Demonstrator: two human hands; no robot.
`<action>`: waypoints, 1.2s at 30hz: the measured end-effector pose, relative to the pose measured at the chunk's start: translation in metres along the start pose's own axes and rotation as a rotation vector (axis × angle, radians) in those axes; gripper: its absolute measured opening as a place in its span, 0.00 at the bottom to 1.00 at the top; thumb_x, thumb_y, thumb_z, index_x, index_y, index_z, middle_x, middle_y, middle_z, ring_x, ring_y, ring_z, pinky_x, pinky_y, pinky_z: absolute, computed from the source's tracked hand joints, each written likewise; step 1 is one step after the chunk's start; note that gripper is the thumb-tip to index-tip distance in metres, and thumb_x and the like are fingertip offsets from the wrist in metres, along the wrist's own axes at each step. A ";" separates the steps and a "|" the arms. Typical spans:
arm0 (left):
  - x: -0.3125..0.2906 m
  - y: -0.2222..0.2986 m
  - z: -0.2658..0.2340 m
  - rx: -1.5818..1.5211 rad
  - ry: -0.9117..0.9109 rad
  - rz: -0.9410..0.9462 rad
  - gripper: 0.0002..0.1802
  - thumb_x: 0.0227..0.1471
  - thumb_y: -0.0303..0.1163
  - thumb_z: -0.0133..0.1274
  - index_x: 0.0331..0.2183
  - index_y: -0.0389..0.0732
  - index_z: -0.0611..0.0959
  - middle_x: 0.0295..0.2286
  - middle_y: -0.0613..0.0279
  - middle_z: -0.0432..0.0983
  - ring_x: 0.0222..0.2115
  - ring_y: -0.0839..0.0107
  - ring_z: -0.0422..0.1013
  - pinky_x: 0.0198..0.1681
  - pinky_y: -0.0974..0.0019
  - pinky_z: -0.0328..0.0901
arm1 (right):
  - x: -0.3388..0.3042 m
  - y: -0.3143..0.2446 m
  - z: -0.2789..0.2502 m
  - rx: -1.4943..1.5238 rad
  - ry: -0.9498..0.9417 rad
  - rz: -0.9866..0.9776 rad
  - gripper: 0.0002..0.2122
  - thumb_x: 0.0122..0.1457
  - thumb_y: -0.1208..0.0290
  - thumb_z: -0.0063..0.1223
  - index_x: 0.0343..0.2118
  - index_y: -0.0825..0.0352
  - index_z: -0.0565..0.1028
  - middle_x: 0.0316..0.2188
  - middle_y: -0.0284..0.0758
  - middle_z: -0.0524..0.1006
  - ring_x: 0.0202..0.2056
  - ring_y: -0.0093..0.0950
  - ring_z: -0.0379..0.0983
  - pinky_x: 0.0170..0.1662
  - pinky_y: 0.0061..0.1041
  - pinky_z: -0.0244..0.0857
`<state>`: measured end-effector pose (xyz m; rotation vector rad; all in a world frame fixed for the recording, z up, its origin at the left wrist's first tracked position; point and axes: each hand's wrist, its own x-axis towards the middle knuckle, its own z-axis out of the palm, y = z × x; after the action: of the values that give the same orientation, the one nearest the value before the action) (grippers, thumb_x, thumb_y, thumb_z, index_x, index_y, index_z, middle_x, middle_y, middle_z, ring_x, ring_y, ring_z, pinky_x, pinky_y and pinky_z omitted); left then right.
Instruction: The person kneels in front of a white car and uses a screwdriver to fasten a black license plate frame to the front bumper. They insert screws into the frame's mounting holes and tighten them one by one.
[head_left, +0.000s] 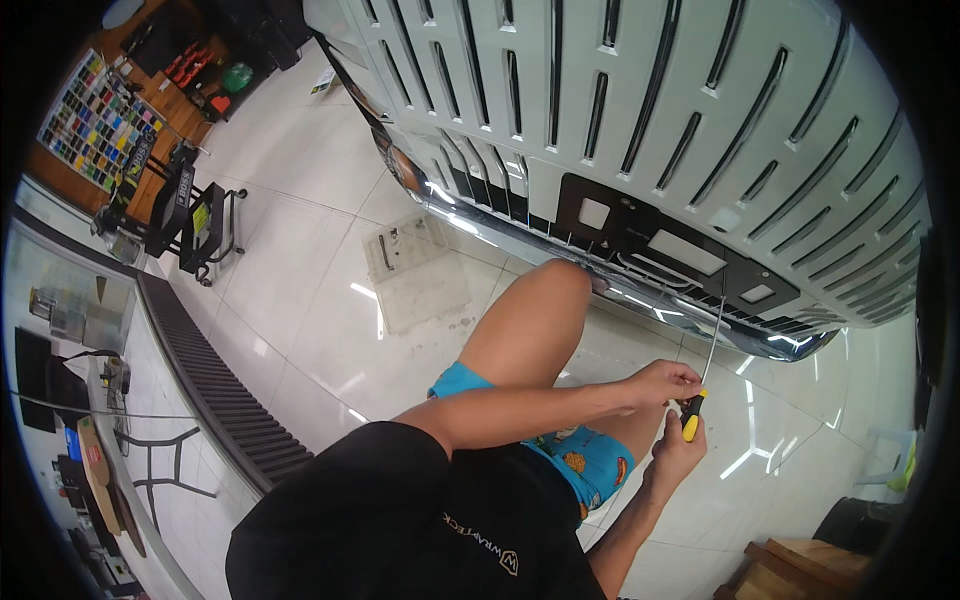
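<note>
Screwdriver | both hands' grip holds it: left hand, right hand; shaft meets bumper edge

We find the hands hemmed in: the bumper stands just above them and the raised knee close on the left. The floor lies open leftward; a wooden box stands lower right.

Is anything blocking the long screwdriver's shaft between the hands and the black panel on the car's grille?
Nothing visible: the thin metal shaft of the yellow-and-black-handled screwdriver runs unobstructed from both hands up to the black panel; the bent knee lies beside it.
</note>
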<state>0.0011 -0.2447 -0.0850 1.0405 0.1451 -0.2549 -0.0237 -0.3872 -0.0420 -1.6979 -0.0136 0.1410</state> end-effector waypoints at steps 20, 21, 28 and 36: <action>-0.174 0.020 -0.148 -0.118 0.343 0.197 0.15 0.68 0.36 0.52 0.50 0.38 0.81 0.35 0.63 0.81 0.37 0.72 0.78 0.42 0.68 0.71 | 0.008 0.013 -0.016 0.249 0.002 0.184 0.16 0.67 0.70 0.57 0.55 0.67 0.73 0.26 0.29 0.72 0.17 0.12 0.57 0.18 0.15 0.48; -0.179 0.023 -0.174 -0.299 0.441 0.295 0.14 0.67 0.35 0.53 0.49 0.37 0.81 0.34 0.63 0.81 0.35 0.72 0.78 0.40 0.68 0.71 | 0.006 0.012 -0.013 -0.133 0.132 0.041 0.16 0.66 0.71 0.58 0.55 0.70 0.75 0.31 0.33 0.77 0.23 0.16 0.67 0.24 0.18 0.61; -0.222 -0.048 -0.395 0.408 1.150 0.096 0.14 0.60 0.32 0.53 0.44 0.36 0.85 0.34 0.53 0.83 0.35 0.62 0.79 0.41 0.62 0.73 | 0.006 0.019 0.013 -0.616 0.182 -0.395 0.17 0.67 0.70 0.58 0.54 0.76 0.76 0.36 0.35 0.81 0.33 0.22 0.74 0.39 0.23 0.71; -0.270 -0.123 -0.520 0.945 1.307 -0.539 0.29 0.51 0.30 0.53 0.55 0.33 0.76 0.55 0.35 0.70 0.51 0.38 0.74 0.56 0.46 0.70 | 0.020 0.016 0.012 -0.243 0.162 0.037 0.07 0.69 0.68 0.58 0.43 0.66 0.79 0.18 0.17 0.61 0.17 0.07 0.48 0.18 0.15 0.37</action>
<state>-0.2916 0.1847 -0.3829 1.9695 1.6220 -0.0728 -0.0063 -0.3755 -0.0613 -1.9489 0.1257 0.0291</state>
